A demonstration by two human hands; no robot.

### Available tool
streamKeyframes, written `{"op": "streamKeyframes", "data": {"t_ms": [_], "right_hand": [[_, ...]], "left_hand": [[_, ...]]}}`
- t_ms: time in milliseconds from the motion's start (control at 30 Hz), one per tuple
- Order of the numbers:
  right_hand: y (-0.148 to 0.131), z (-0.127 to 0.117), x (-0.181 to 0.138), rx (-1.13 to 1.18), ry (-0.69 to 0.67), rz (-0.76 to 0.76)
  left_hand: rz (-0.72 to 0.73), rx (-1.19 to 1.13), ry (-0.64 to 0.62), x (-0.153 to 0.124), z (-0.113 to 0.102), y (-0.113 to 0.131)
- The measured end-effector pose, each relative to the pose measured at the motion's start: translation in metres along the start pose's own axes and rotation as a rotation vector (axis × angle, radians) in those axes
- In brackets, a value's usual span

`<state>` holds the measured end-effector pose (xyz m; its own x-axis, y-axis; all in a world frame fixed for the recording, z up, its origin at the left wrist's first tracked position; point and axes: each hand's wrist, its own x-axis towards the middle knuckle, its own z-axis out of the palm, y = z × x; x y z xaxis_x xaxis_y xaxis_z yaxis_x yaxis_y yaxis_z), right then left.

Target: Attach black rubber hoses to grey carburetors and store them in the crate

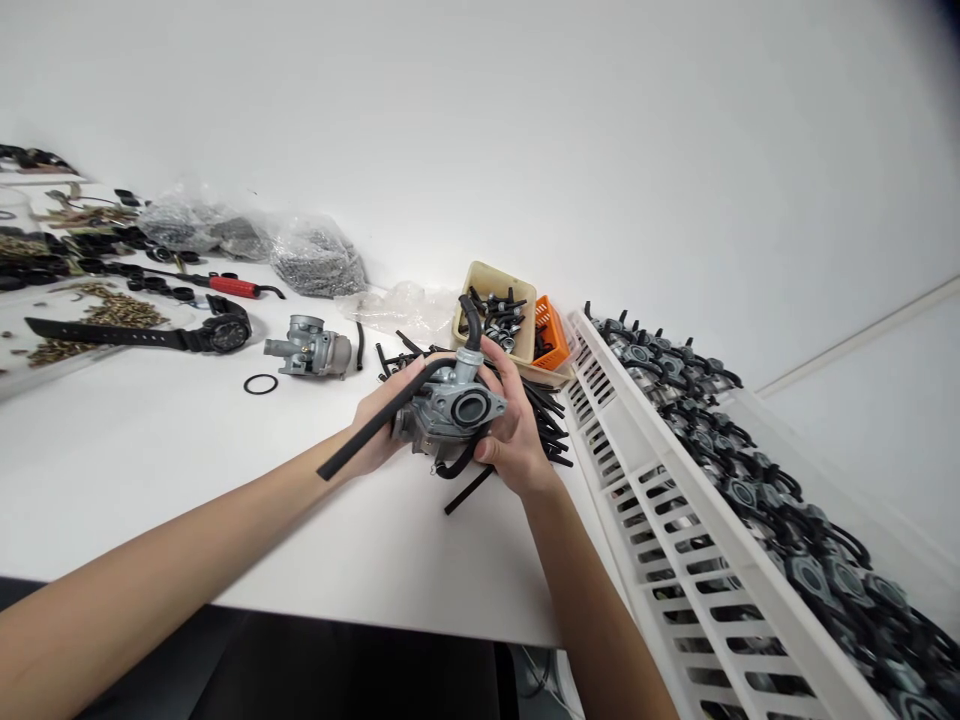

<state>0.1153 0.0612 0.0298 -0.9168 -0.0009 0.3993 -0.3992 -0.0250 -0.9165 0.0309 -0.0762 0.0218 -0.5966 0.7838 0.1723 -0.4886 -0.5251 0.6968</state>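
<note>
A grey metal carburetor (446, 408) is held up over the white table between both hands. Its round flanged opening faces me, a black rubber cap and boot (471, 322) stand on top, and a long black hose (375, 425) slants down to the left. My left hand (379, 415) is closed around its left side, the fingers partly hidden behind it. On the other side my right hand (517, 430) grips it, thumb near the lower hose. Loose black hoses (551, 425) lie on the table behind and beside the hands.
A second carburetor (309, 348) stands left, near a black O-ring (260, 384) and a wristwatch (225, 332). Behind are a beige bin (491, 275) and an orange basket (553, 335) of small parts. A white slatted crate (652, 455) full of carburetors borders the right.
</note>
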Motion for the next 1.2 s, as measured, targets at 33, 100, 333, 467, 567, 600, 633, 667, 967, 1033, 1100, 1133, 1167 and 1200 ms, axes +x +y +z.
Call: {"op": "streamKeyframes", "data": {"t_ms": [33, 100, 333, 467, 567, 600, 633, 667, 967, 1033, 1100, 1133, 1167, 1200], "right_hand": [[0.0004, -0.0007, 0.0, -0.003, -0.002, 0.001], [0.001, -0.0018, 0.0, -0.018, -0.001, 0.008], [0.0009, -0.004, -0.0004, -0.09, 0.014, 0.038], [0.0011, -0.0043, -0.0004, -0.096, 0.02, 0.032], [0.001, -0.0039, -0.0002, -0.1, 0.023, 0.026], [0.0009, -0.0038, -0.0001, -0.094, 0.02, 0.024], [0.0009, -0.0037, 0.0001, -0.083, 0.017, 0.021], [0.0008, -0.0037, 0.0002, -0.069, 0.013, 0.017], [-0.0005, -0.0037, 0.0005, -0.016, 0.023, 0.049], [-0.0007, -0.0038, 0.0004, 0.005, 0.002, 0.037], [-0.0007, -0.0039, 0.0003, 0.022, -0.015, 0.02], [-0.0007, -0.0039, 0.0002, 0.023, -0.016, 0.014], [-0.0007, -0.0038, 0.0001, 0.022, -0.01, 0.01], [-0.0007, -0.0037, 0.0, 0.018, -0.001, 0.008]], "left_hand": [[0.01, 0.01, -0.016, -0.0001, 0.0002, -0.0001], [0.021, 0.021, -0.054, -0.0003, 0.0005, -0.0003], [0.005, 0.013, -0.074, -0.0002, 0.0013, -0.0002], [-0.026, 0.015, -0.069, -0.0017, 0.0018, 0.001], [-0.043, 0.053, -0.085, -0.0023, 0.002, 0.0012], [-0.054, 0.068, -0.09, -0.0024, 0.002, 0.0012], [-0.065, 0.078, -0.093, -0.0025, 0.0019, 0.0012], [-0.074, 0.085, -0.094, -0.0026, 0.0017, 0.0011], [-0.122, 0.122, -0.072, -0.0041, 0.0012, 0.0027], [-0.127, 0.127, -0.066, -0.004, 0.0014, 0.0029], [-0.132, 0.131, -0.061, -0.0035, 0.0011, 0.0024], [-0.127, 0.129, -0.063, -0.003, 0.0007, 0.0018], [-0.119, 0.125, -0.072, -0.0026, 0.0001, 0.0012], [-0.113, 0.12, -0.084, -0.0021, -0.0007, 0.0005]]}}
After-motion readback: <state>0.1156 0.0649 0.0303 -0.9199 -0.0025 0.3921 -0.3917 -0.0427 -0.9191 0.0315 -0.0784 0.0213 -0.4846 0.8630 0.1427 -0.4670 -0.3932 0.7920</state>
